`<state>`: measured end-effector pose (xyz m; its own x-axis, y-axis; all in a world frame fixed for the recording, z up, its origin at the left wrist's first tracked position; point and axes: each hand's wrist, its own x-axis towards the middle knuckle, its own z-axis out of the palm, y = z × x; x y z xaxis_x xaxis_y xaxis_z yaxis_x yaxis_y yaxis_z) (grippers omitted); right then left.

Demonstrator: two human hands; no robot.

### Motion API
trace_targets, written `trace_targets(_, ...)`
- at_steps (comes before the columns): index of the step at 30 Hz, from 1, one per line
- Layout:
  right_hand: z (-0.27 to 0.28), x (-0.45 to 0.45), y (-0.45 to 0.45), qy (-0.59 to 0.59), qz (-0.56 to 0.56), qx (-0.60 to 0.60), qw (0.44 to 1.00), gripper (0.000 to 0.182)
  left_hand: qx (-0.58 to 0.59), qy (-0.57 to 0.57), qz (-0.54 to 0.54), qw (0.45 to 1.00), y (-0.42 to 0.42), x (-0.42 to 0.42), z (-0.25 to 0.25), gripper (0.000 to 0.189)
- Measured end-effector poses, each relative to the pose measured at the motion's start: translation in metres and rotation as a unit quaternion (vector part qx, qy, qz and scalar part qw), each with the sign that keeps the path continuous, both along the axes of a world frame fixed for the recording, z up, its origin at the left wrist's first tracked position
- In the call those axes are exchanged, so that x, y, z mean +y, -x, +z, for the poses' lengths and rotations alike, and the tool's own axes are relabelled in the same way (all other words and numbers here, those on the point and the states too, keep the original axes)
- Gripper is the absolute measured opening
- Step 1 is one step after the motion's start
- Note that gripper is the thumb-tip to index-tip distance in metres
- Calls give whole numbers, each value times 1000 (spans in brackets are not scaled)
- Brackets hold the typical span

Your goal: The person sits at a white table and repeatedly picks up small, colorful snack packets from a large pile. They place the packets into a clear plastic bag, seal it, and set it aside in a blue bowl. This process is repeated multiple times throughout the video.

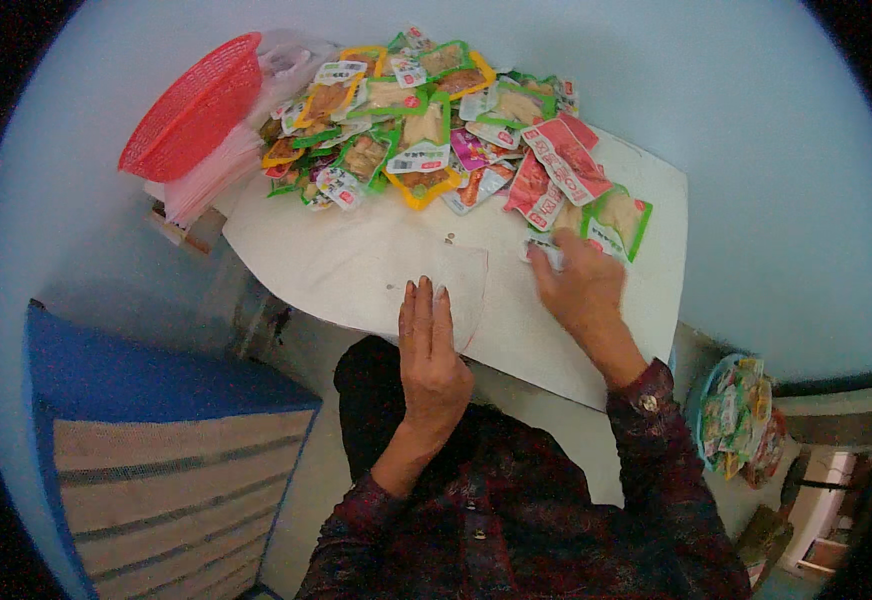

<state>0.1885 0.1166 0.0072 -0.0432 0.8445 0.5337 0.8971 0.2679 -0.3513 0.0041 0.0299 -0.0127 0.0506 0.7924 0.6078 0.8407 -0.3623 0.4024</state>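
My left hand lies with its fingers stretched out over the near edge of the white table. Its fingertips rest at a flat, clear plastic bag with a thin reddish edge; the thumb is hidden. To the right, my right hand has thumb and fingers around the white end of a sealed food packet, partly covered by the hand. Just beyond it lies a green-edged clear packet with pale food inside. Red packets overlap at the right side of a large packet pile.
A red plastic basket tilts at the table's left end, above a stack of clear bags. A blue-framed rack stands at lower left. Right of the table, a light-blue tub holds more packets. Pale-blue walls border the table.
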Motion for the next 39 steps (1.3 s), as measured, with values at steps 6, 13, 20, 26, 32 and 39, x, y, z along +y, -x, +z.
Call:
trace_targets(6,-2,4,-28,172,-145,-28,974,53,-9,-25,5,1000,-3,11,6,51)
trace_targets(13,-19,19,-40,214,-80,113,967,38,-3,-9,-5,1000,-5,28,1,67)
trace_targets(20,-5,-9,-66,141,-40,414,898,22,-17,-12,-13,1000,-3,25,1,70)
trace_targets(26,-4,-38,-106,72,-128,504,851,22,-39,-7,-36,999,-4,17,1,68)
trace_targets(32,-3,-52,-115,63,-144,487,859,24,-56,-6,-45,997,-7,19,1,67)
trace_targets(39,44,-77,-54,188,61,622,758,21,-71,4,-35,997,-17,17,1,68)
